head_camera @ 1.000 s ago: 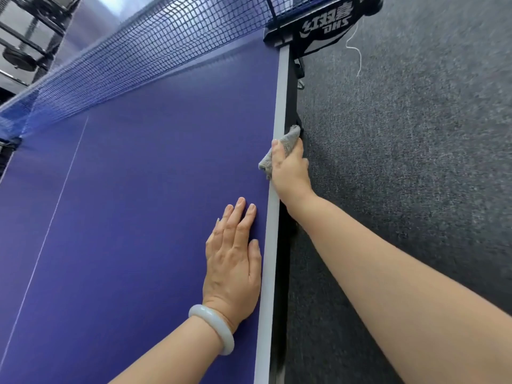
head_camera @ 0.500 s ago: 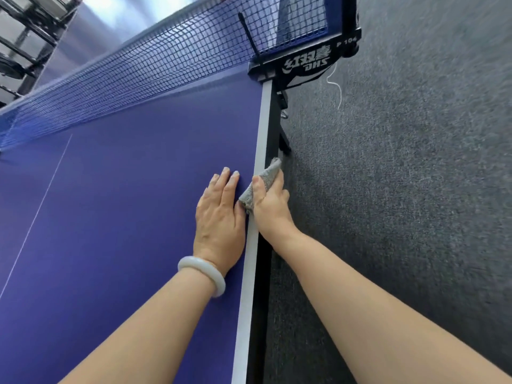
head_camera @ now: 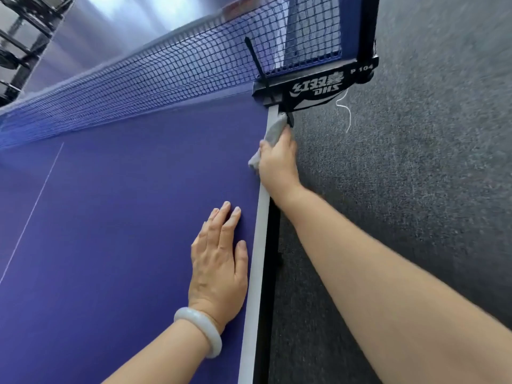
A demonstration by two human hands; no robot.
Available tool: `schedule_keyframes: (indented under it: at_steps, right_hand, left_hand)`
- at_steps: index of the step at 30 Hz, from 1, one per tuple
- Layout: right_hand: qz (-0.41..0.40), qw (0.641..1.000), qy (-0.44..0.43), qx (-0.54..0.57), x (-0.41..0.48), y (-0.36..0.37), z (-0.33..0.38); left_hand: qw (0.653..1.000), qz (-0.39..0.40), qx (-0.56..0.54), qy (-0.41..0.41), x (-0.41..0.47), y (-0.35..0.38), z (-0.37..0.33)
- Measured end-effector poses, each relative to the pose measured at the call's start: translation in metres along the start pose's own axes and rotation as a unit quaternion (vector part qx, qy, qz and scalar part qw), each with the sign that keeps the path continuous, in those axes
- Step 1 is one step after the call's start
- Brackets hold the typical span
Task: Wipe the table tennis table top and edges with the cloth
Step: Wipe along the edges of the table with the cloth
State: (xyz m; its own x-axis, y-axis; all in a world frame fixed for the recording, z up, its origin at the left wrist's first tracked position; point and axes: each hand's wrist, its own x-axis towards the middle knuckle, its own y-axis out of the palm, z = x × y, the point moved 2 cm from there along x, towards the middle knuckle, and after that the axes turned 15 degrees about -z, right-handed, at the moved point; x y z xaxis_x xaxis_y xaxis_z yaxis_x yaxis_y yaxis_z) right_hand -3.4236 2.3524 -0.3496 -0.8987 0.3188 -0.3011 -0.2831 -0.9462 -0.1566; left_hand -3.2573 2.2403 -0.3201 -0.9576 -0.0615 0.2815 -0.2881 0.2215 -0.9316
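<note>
left hand (head_camera: 219, 261) flat on worktop (head_camera: 124, 217) | right hand (head_camera: 278, 162) ahead, gripping cloth (head_camera: 273, 134) on worktop's right edge | net (head_camera: 166, 76) behind

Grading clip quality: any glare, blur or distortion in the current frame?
Head view: white glare on the surface beyond the net; net bowed by the wide-angle lens; carpet soft at far right; right hand, cloth and left hand sharp.

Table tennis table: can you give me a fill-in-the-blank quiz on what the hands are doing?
1. The right hand grips a grey ____ on the table edge.
2. The left hand rests flat, a pale bangle on its ____.
3. The black bracket ahead holds the ____.
Missing: cloth; wrist; net.
</note>
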Motion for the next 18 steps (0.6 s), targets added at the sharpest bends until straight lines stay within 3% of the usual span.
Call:
schedule_keyframes:
  at_steps: [2,4,10,18]
  right_hand:
    - [-0.011,0.997,-0.075,-0.031,-0.028,-0.002,-0.010]
    - [-0.015,0.995,-0.089,-0.037,-0.029,-0.001,-0.015]
    - [-0.011,0.996,0.051,-0.077,0.055,0.016,0.024]
    - [-0.027,0.994,0.008,-0.109,0.004,0.002,-0.002]
  left_hand:
    - [1.000,0.003,0.002,-0.002,0.000,0.001,0.001]
    - [1.000,0.005,0.009,-0.001,0.000,0.001,0.001]
    - [1.000,0.017,0.015,-0.010,0.002,0.001,0.000]
    - [1.000,0.019,0.020,-0.015,0.001,0.002,-0.001]
